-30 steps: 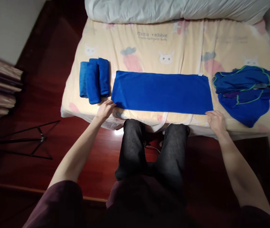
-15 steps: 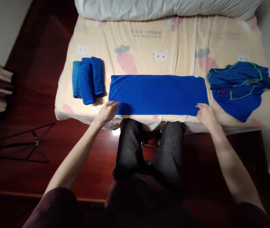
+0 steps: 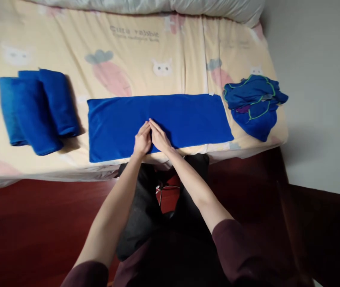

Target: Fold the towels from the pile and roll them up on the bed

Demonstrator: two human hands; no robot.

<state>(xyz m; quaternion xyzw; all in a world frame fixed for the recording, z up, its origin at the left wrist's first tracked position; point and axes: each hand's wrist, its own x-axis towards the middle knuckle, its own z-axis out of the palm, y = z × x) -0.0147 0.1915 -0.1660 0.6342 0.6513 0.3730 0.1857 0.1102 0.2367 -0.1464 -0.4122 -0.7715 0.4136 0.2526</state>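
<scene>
The bed (image 3: 140, 52) bears blue cloths (image 3: 188, 119) and white bedding (image 3: 146, 5).

On the bed (image 3: 140, 59), the towel (image 3: 188, 115) lies flat between the rolls (image 3: 38, 111) at left and the heap (image 3: 254, 105) at right. The quilt (image 3: 146, 4) lies behind them, along the far side.

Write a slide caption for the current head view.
Two bare hands meet over a flat blue towel, between rolled towels and a crumpled cloth pile on a bed.
</scene>
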